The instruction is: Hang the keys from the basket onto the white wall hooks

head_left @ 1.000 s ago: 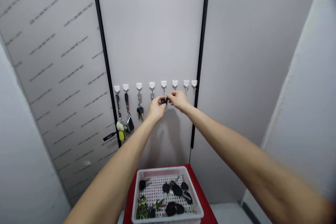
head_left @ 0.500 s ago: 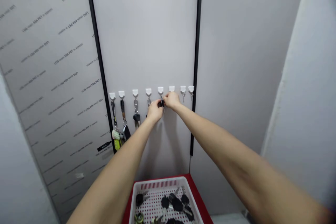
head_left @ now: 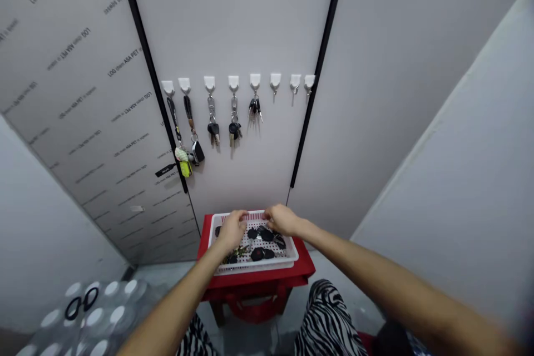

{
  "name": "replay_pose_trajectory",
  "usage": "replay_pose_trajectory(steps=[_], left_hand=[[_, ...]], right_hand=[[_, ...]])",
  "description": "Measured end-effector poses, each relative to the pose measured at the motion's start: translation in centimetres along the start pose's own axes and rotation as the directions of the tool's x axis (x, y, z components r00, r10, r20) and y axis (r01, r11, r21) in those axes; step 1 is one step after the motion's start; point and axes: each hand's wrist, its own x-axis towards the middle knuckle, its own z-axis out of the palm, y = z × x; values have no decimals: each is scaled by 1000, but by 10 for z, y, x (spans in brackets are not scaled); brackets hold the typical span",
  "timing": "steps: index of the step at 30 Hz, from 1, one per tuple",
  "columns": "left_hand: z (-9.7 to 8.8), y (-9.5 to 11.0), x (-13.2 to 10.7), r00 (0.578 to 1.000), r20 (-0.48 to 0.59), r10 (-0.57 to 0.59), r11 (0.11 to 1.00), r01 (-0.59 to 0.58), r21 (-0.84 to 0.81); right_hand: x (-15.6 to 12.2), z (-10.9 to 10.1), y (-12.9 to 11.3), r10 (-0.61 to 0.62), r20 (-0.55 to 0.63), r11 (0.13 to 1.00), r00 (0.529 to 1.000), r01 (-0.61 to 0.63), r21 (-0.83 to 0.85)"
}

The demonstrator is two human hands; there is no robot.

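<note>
Both of my hands are over a white plastic basket (head_left: 294, 253) holding several black-headed keys. My left hand (head_left: 233, 229) is above the left part of the basket, its thumb and fingers apart and nothing visible in them. Near the right back rim, my right hand (head_left: 281, 218) has loosely curved, parted fingers, close to a group of black keys (head_left: 263, 233); no key shows in its grasp. More black keys (head_left: 262, 254) lie by the front wall. On the wall, a bunch of keys (head_left: 254, 107) hangs from a white hook (head_left: 255, 80).
Other hooks hold key bunches (head_left: 213, 129), a black car key (head_left: 197, 152) and a lime-green fob (head_left: 186, 167). Three hooks at the right carry no keys. The basket stands on a red-covered stool (head_left: 302, 267). Bottles and scissors (head_left: 81, 303) are at lower left.
My hands have left the keys at the fifth hook and come down over the basket. Those keys now hang freely there. The view has tilted downward.
</note>
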Motion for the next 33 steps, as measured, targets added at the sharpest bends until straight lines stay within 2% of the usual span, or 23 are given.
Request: replay_pose_trajectory(steps=[5, 9, 11, 18, 21, 25, 29, 33], left_hand=[[22, -13, -21, 998, 57, -15, 1000, 15, -1], [25, -17, -22, 995, 94, -45, 999, 45, 0], [23, -16, -21, 994, 93, -52, 998, 54, -17], [15, -2, 1, 999, 47, -27, 965, 39, -258], [15, 4, 14, 999, 20, -45, 915, 49, -401], [15, 18, 28, 1000, 4, -11, 800, 11, -600], [7, 41, 45, 999, -36, 20, 726, -39, -687], [-13, 75, 73, 989, -139, 51, 764, -128, -633]], right_hand=[[-8, 28, -10, 66, -31, 998, 997, -66, 2], [-4, 39, -15, 141, -30, 990, 990, -142, -10], [-2, 38, -15, 150, -32, 988, 988, -149, 29], [7, -2, -7, 106, -134, 945, 985, -58, 322], [12, -15, -4, 140, -127, 864, 982, -59, 501], [17, -25, 1, 182, -118, 734, 976, -55, 677], [25, -49, 10, 177, -203, 675, 963, 32, 737], [35, -97, 20, 205, -350, 685, 914, 121, 718]])
